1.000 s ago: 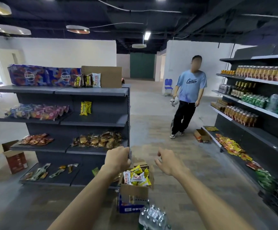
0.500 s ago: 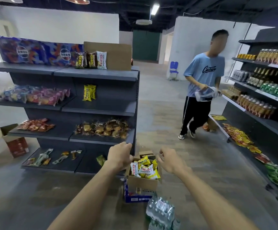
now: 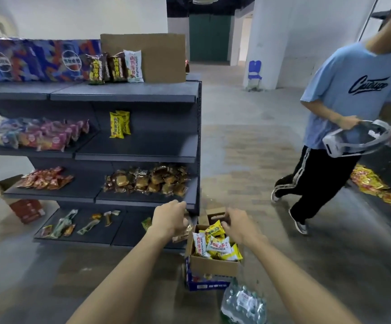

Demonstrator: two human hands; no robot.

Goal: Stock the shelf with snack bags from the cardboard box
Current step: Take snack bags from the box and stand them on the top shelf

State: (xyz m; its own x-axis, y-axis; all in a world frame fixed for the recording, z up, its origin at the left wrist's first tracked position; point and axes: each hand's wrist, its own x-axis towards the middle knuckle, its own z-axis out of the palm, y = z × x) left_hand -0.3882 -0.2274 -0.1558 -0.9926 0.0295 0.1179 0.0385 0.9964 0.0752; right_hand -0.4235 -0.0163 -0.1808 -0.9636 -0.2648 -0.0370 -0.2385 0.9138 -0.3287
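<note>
Reaching for a box that is close to full

Stocking looks to be at an early stage, judged from how things lie. The cardboard box [image 3: 214, 265] stands open on the floor just beside the right end of the shelf [image 3: 124, 95], resting on a blue carton [image 3: 207, 284], and it is heaped to its rim with yellow and white snack bags [image 3: 218, 244]. Two matching yellow bags [image 3: 119, 124] stand on the second board near its middle, and a white bag [image 3: 133, 65] of the same make stands on the top board beside two dark ones, just in front of a flat cardboard sheet [image 3: 143, 57]. Most of that second board, out to its right edge, lies bare.

Both arms stretch toward the box. The left hand [image 3: 170, 218] hangs over the right end of the bottom board, fingers curled loosely downward; whether it holds anything I cannot tell, though a brownish packet [image 3: 182, 233] shows just beneath it. The right hand [image 3: 239, 224] hovers over the far rim of the box, fingers bent and partly spread, close to the topmost bag, but contact cannot be made out.

What is left, in my judgement, is nearly everything: lifting bags out and setting them on the boards. A wrapped pack of water bottles [image 3: 244, 302] lies on the floor at the box's near corner, and another person [image 3: 344, 108] walks through the aisle on the right, well apart from the box.
</note>
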